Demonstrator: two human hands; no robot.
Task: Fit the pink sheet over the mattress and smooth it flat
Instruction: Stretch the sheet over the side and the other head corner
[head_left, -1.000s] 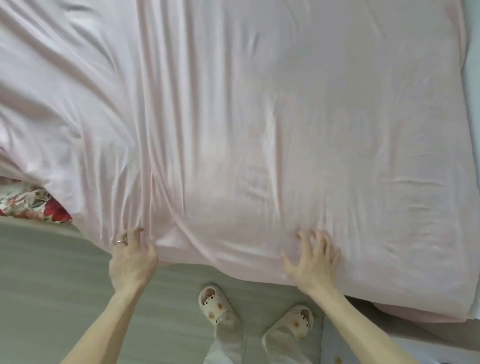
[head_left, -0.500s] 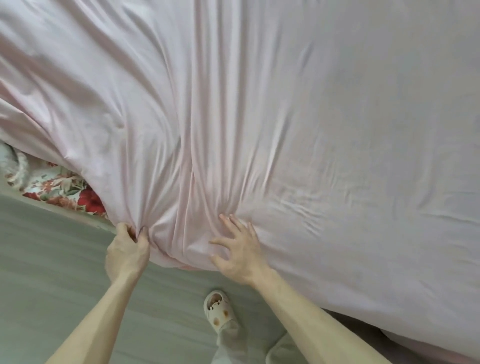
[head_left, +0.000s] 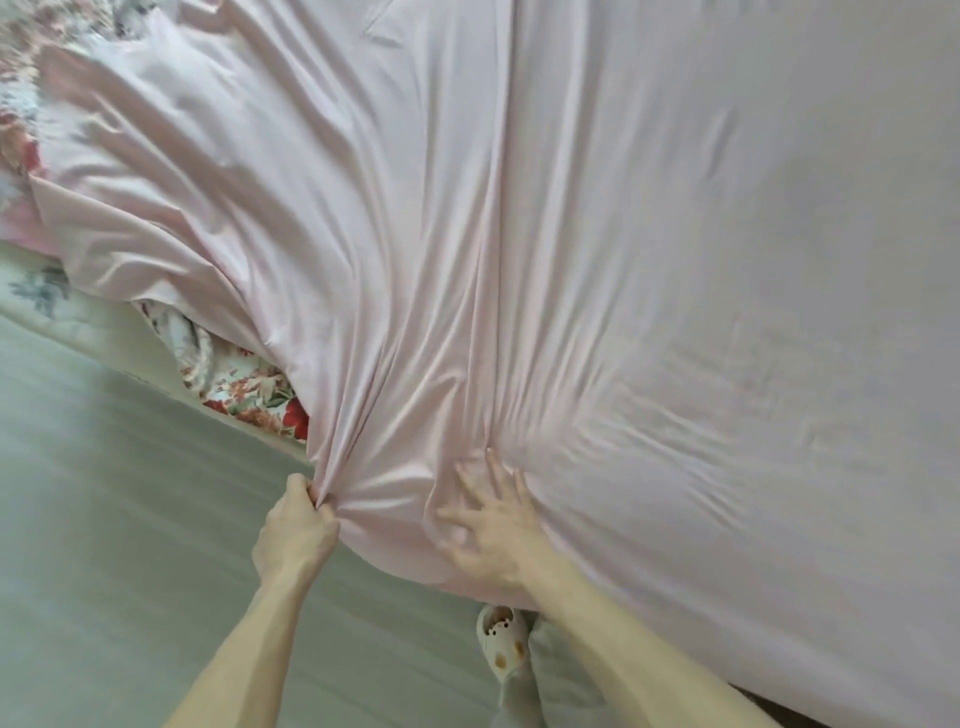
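Sheet (head_left: 571, 234) bunched at its near edge, left part uncovered

Floral bedding (head_left: 244, 395) shows bare at the left, where the pink sheet stops short and lies rumpled. Just right of that gap, the left hand (head_left: 293, 535) clenches a bunch of the sheet's near edge, and creases fan from this grip toward the far side. Beside it, the right hand (head_left: 493, 535) lies on the cloth with fingers spread, grasping nothing. Farther right the sheet is flatter, the mattress hidden beneath it. The sheet spreads away from both hands, its near edge running left to right; the bare part lies nearer the left hand, so the next pull likely goes leftward.
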